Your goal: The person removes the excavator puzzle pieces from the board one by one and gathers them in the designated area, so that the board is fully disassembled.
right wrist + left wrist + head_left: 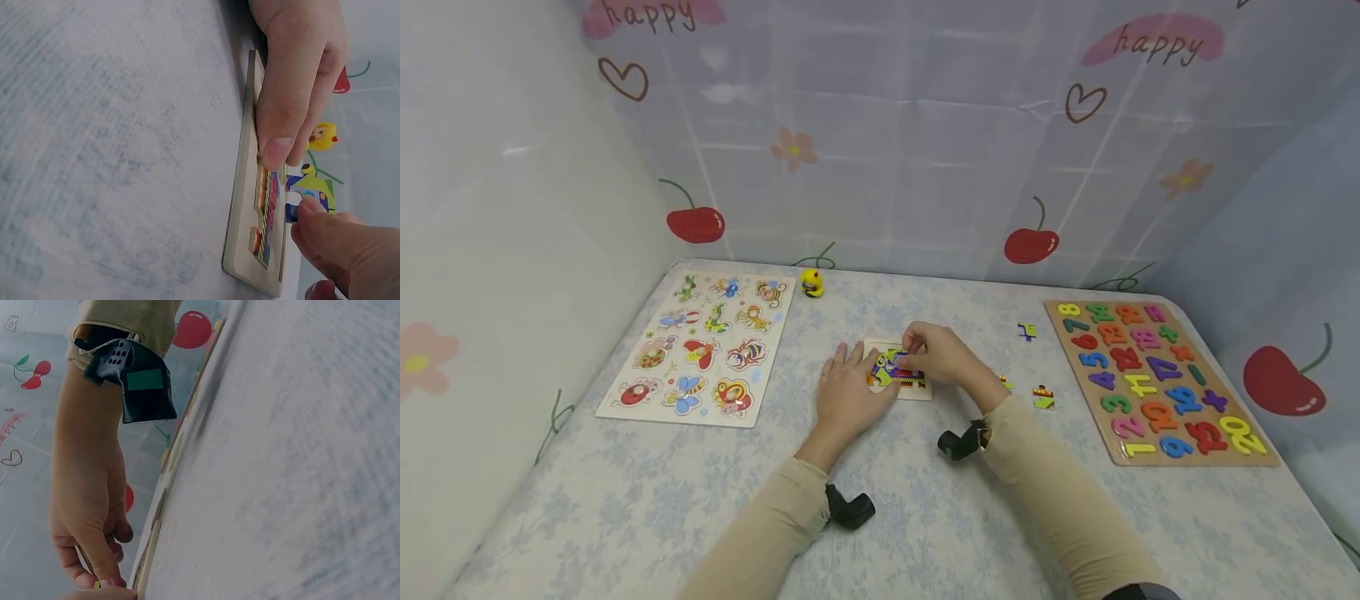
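A small wooden jigsaw board (917,395) with a pale rim lies mid-table, partly filled with colourful pieces. My left hand (850,396) rests at its left side, fingers straight. In the right wrist view, the left thumb presses on the fitted pieces (267,212). My right hand (946,354) pinches a blue-and-green jigsaw piece (325,187) between thumb and fingers, holding it on edge over the far part of the board. Loose jigsaw pieces lie to the right: one near the back (1027,332), another closer (1043,397), and a third (1006,383) partly hidden by the right wrist.
On the left lies a white insect puzzle board (775,333). A brown number board (1101,408) with raised coloured numerals covers the right side. At the back edge stands a small yellow toy (812,283). Printed curtains (910,167) enclose the table.
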{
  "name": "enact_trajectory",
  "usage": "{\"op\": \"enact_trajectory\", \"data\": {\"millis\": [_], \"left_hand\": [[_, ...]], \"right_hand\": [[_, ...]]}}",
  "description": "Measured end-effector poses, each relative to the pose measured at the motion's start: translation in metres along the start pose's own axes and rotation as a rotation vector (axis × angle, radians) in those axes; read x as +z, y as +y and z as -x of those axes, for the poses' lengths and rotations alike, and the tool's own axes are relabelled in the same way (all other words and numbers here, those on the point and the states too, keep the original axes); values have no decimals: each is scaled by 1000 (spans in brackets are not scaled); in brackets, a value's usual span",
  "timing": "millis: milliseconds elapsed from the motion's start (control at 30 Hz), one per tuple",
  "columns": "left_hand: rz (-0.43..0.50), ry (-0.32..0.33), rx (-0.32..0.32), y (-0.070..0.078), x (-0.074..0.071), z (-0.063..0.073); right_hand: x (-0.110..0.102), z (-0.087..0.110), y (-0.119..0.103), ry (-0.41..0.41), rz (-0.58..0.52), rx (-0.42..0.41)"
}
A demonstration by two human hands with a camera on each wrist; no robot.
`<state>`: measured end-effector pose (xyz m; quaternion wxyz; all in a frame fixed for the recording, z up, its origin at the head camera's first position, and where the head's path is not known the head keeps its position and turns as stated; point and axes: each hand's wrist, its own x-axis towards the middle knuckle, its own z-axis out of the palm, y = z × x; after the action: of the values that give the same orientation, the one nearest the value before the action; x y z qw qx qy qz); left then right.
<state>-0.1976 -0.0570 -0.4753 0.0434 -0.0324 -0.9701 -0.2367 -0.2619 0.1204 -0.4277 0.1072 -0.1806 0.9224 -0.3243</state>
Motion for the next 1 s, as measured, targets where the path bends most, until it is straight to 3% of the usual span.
{"op": "enact_trajectory", "data": {"millis": [200,333,700,1000], "left_hand": [[15,-1,-15,0,0,0],[27,5,-19,-1,0,0],[46,3,-19,0,-1,3],[40,6,-18,1,1,2]], "right_hand": [[-16,1,4,44,17,26],[-32,1,17,62,41,100],[-83,8,90,125,31,314],[-92,7,103,129,108,382]]}}
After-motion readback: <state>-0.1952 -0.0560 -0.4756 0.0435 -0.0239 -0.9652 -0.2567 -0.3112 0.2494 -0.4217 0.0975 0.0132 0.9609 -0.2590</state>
